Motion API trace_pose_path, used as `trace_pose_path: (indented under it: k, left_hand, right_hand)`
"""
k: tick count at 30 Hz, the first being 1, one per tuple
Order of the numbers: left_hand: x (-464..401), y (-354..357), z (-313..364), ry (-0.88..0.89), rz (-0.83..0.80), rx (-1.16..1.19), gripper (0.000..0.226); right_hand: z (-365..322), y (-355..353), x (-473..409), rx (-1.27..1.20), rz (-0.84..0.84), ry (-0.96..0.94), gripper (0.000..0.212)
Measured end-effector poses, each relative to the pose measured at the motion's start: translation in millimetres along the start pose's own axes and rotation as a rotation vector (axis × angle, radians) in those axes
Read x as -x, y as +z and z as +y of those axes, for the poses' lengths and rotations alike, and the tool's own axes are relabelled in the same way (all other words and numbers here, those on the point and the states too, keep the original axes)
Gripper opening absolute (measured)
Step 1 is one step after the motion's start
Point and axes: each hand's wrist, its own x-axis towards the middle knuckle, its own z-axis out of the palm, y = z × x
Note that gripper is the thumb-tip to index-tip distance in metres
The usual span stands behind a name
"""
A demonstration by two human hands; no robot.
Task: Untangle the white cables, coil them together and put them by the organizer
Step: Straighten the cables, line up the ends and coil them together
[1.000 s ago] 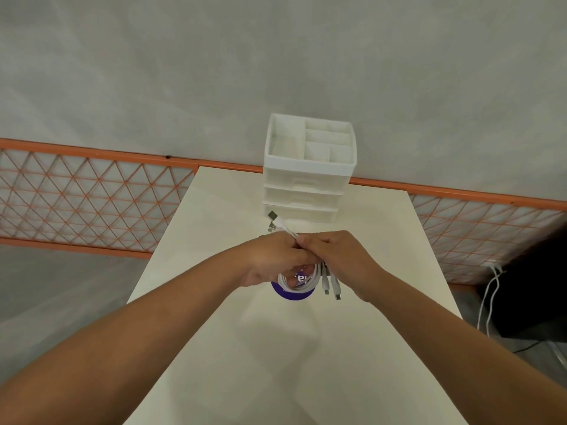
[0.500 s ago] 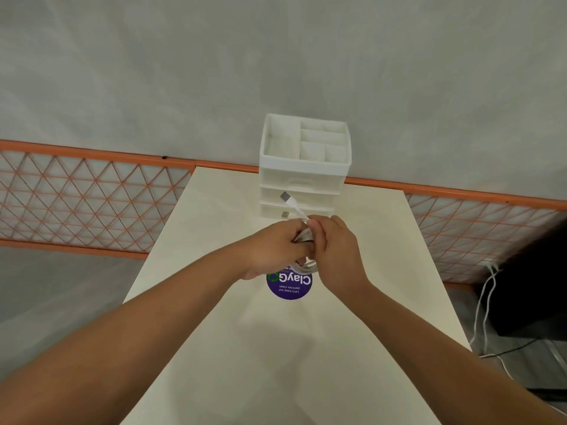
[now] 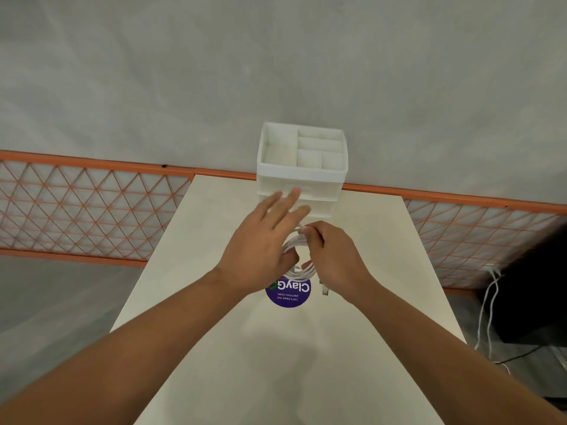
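The white cables (image 3: 295, 241) are wound into a small coil, held just above the cream table (image 3: 276, 363), a short way in front of the white drawer organizer (image 3: 302, 176). My right hand (image 3: 334, 259) pinches the top of the coil and wraps its right side. A metal plug (image 3: 324, 291) hangs below that hand. My left hand (image 3: 260, 250) lies over the coil's left side with its fingers stretched out towards the organizer and its thumb at the loop. The fingertips are blurred.
A round purple sticker (image 3: 288, 294) lies on the table under the coil. An orange lattice rail (image 3: 92, 210) runs behind the table along the grey wall. At the right, other white cords (image 3: 487, 302) hang beside a dark object (image 3: 537, 296).
My left hand has let go of the coil and spread its fingers forward. The loose plug end that stuck up is now wrapped in. The right hand keeps hold of the coil.
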Motion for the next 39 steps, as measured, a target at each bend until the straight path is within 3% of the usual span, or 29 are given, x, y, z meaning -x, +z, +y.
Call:
trace_pose_path:
  k: [5,11,14,18,22,27,31,34,39]
  left_hand:
    - [-3,1,6,-0.005,-0.114,-0.070,0.049]
    - [-6,10,2,-0.040,-0.139,-0.076,0.053]
    - [-6,11,-1,-0.061,-0.175,-0.095,0.054]
    - [-3,14,1,-0.075,-0.276,-0.118,0.056]
    - [-5,13,1,-0.158,-0.264,0.060,0.051]
    - [-2,11,-1,-0.239,-0.258,0.460,0.026]
    - [-5,11,1,-0.331,-0.217,0.609,0.022]
    - [-6,13,2,-0.485,-0.197,0.742,0.036]
    - [-2,17,8,-0.618,-0.196,0.901,0.018]
  right_hand:
    - [2,-1,-3,0.034,-0.044,-0.019,0.027]
    - [-1,-6,-2,-0.196,-0.137,-0.001,0.027]
    - [-2,-12,0,-0.267,-0.270,-0.037,0.020]
    - [-2,-17,-3,-0.135,-0.405,-0.076,0.017]
    - [3,-7,-13,0.089,-0.302,-0.148,0.017]
    - [9,-11,-21,0.150,-0.348,-0.142,0.022]
    - [4,-18,-20,0.111,-0.328,-0.159,0.019]
    - [1,-21,-16,0.114,-0.298,-0.186,0.020]
    - [-5,-24,-10,0.078,-0.302,-0.222,0.019]
